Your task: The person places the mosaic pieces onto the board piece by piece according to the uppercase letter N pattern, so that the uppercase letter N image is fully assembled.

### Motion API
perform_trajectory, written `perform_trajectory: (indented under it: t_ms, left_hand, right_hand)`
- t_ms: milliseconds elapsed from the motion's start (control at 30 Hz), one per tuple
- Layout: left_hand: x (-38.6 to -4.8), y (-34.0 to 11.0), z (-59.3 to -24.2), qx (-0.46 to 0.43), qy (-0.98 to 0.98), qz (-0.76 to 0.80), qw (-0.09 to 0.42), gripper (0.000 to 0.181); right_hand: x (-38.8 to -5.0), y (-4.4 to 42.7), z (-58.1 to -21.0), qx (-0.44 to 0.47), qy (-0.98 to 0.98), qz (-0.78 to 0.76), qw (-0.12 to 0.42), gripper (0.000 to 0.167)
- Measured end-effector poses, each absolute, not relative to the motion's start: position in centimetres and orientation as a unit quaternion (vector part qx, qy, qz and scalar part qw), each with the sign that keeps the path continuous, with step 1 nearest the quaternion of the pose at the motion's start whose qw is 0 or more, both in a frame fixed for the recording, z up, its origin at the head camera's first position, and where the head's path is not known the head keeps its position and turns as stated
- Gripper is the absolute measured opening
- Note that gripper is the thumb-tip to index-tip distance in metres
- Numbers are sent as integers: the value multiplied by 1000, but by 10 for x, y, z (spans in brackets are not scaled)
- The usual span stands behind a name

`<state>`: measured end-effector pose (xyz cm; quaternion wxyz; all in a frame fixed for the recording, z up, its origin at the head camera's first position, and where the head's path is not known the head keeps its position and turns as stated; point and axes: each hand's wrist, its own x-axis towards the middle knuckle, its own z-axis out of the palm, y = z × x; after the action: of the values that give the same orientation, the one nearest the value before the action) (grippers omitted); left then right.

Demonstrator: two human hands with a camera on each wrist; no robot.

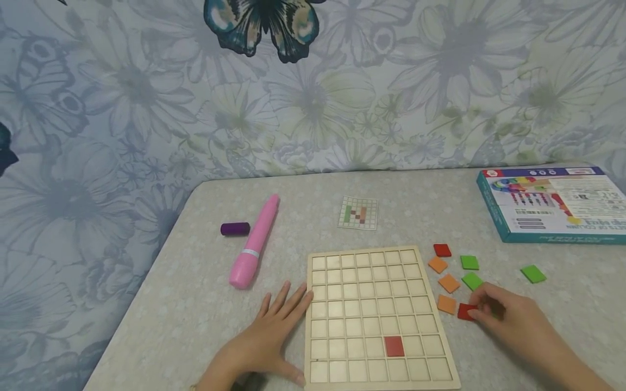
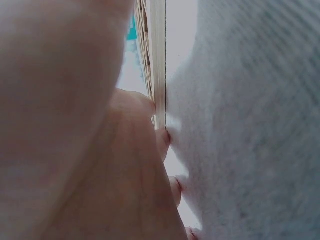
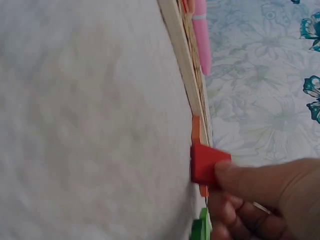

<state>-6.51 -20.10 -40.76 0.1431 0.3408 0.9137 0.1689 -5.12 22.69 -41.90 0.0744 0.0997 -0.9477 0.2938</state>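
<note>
A wooden grid board (image 1: 364, 252) lies on the table, with one red square tile (image 1: 394, 346) in a cell of its lower part. My left hand (image 1: 264, 339) has its fingers spread, fingertips and thumb touching the board's left edge. To the right of the board, my right hand (image 1: 513, 320) pinches another red tile (image 3: 204, 165) between thumb and fingers; in the right wrist view this tile is tilted up. Close by lie orange tiles (image 1: 446, 304), green tiles (image 1: 469, 263) and a further red tile (image 1: 442, 250).
A small pattern card (image 1: 358, 213) with a coloured grid lies behind the board. At the left are a pink pen-shaped object (image 1: 256, 239) and a dark purple cylinder (image 1: 235, 229). A flat box (image 1: 552, 206) sits at the back right. Flowered fabric (image 1: 313, 108) hangs behind the table.
</note>
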Motion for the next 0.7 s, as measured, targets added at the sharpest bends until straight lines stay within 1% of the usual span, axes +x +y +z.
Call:
perform_trajectory:
  t_ms: [100, 200, 300, 367, 500, 600, 700]
  left_hand:
    - [-65, -200, -409, 339, 914, 169, 144, 131]
    - [-65, -200, -409, 338, 915, 168, 145, 131]
    - [-66, -200, -409, 336, 915, 168, 148, 131]
    - [-66, -200, -409, 336, 914, 169, 150, 131]
    - [-65, -200, -409, 337, 913, 174, 150, 130]
    - [-65, -200, -408, 337, 913, 176, 150, 130]
    - [-65, -200, -408, 337, 912, 177, 151, 130]
  right_hand:
    - [-52, 221, -411, 94, -941, 321, 60, 26]
    - [-55, 205, -404, 94, -917, 384, 43, 21]
    - [-60, 183, -400, 107, -876, 471, 2, 14]
    - [-63, 168, -401, 117, -848, 516, -41, 10]
    - [-69, 141, -407, 155, -808, 558, -108, 9]
    - [-71, 127, -412, 170, -801, 560, -126, 7]
    - [-71, 118, -415, 170, -818, 537, -116, 6]
